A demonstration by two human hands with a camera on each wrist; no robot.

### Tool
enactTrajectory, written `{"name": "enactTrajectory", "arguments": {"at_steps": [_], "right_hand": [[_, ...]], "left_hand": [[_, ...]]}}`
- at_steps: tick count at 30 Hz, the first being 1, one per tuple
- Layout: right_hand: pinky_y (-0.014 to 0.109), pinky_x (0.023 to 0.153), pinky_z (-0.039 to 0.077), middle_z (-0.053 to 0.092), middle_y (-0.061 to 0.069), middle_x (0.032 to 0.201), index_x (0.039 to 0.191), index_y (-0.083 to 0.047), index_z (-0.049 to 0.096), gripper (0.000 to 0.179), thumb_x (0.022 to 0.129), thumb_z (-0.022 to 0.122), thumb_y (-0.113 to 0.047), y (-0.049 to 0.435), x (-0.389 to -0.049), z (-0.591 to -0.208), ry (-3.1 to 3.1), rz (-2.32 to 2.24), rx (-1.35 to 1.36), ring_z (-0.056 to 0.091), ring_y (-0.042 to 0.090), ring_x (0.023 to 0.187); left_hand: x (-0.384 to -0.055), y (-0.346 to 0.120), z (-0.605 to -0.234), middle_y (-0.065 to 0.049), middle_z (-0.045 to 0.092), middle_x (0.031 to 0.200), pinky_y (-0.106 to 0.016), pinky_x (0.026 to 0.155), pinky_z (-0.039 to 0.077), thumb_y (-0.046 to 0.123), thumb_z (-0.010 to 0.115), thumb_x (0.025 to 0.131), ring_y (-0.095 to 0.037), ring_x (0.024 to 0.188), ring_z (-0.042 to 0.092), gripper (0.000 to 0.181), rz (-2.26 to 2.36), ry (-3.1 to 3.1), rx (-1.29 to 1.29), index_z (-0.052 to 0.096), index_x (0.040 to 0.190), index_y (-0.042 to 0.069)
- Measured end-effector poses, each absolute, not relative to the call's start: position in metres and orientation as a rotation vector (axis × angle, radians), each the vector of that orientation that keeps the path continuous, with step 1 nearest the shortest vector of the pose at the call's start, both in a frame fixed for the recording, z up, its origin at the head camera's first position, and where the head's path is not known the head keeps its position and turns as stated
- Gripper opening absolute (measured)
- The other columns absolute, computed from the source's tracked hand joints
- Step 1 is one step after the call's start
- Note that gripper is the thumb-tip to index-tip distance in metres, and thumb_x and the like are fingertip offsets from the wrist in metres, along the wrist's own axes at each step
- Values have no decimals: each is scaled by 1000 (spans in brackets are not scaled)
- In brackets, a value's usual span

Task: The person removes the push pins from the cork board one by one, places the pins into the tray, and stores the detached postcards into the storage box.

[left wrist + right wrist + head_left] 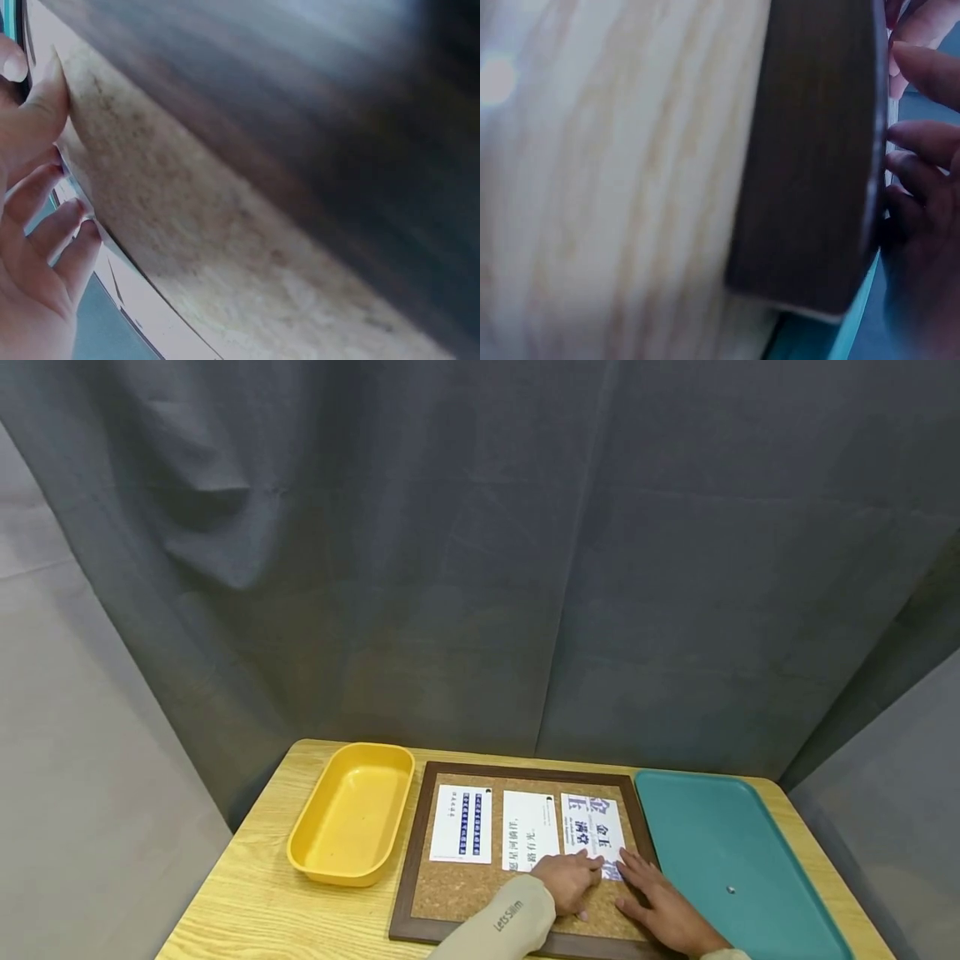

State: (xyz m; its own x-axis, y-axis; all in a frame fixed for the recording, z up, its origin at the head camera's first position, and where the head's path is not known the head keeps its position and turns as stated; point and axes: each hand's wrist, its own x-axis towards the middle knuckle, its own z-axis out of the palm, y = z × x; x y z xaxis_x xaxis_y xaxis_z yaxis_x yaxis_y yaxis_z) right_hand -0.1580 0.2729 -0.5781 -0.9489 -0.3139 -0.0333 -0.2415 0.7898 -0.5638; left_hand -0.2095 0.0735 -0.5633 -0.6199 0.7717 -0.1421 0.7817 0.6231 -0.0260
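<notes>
A cork board (465, 893) in a dark brown wooden frame lies on the table with three printed cards on it. Its left card (445, 827) bears blue blocks of characters, the middle card (528, 806) green ones. On the right card (576, 814) the print is purple. My left hand (566, 878) rests fingertips at that card's lower left corner, thumb down on the cork. From the other side my right hand (660, 906) touches its lower right edge with extended fingers. In the left wrist view, the left fingers (79, 259) meet the card's edge.
A yellow plastic bin (352, 814) stands left of the board. Against its right side lies a teal tray (720, 827) with a small shiny piece (731, 890) on it. Dark grey curtains (465, 568) hang behind the wooden table (247, 893).
</notes>
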Motion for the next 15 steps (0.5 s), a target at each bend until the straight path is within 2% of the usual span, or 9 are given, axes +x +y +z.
{"name": "enactTrajectory", "arguments": {"at_steps": [15], "right_hand": [[69,106,12,28,27,152,141,6,42,67,95,58,-38,275,-155,-583,2802,-983,-447,16,52,139]], "left_hand": [[-211,77,-556,22,40,146,-24,91,49,54,75,72,-3,131,43,61,-173,2703,1288,59,127,34]]}}
